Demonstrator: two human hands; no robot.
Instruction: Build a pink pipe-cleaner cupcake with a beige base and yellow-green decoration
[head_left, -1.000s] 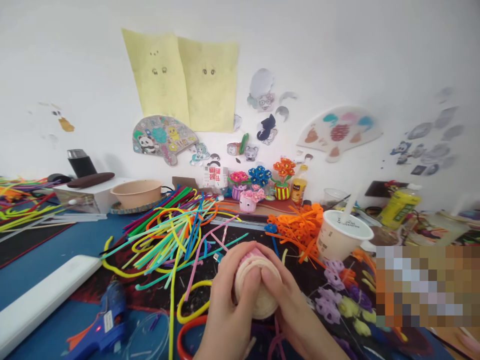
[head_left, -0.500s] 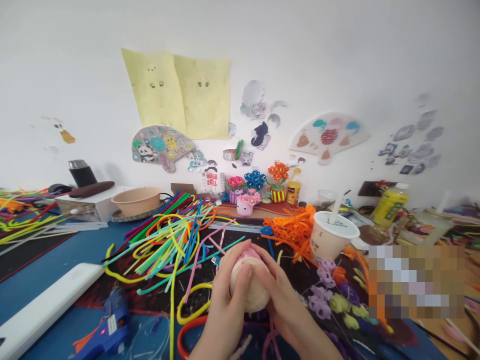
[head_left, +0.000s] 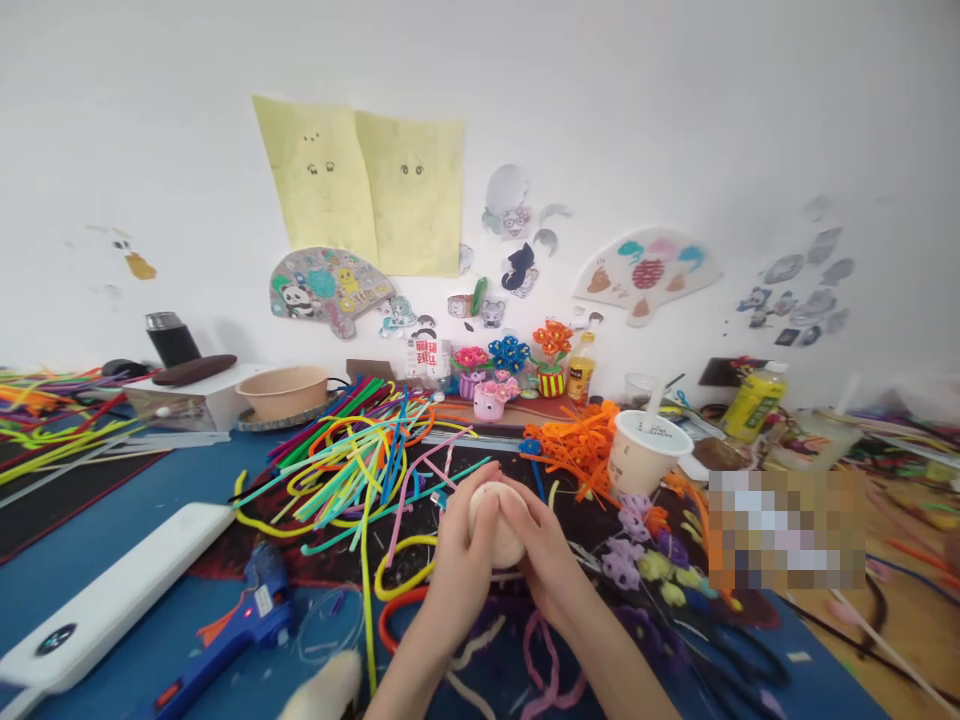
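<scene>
- The left hand and the right hand are closing together around a round cream piece, clamping it from both sides.
- Both thumbs are lying on its near face while the other fingers are wrapping the sides — a grip that is probably steadying it and spreading the pressure evenly.
- The piece is sitting between the palms, above the middle of the near part of the surface, its pale round end facing the person, perhaps so that this end is easy to watch; its far side is hiding behind the fingers.
- To the left, the blue glue gun is lying with its handle slanting toward the near edge, likely within easy reach.
- Beyond it, loose pipe cleaners are fanning out in a heap, their colours mixing, seemingly for quick picking.
- To the right, orange strands and lilac flowers are lying in separate clusters, apparently sorted by colour.
- Near the wall, a striped flowerpot is standing upright, probably out of the way.
- A paper cup is standing beside the orange strands — rather close to the work.
</scene>
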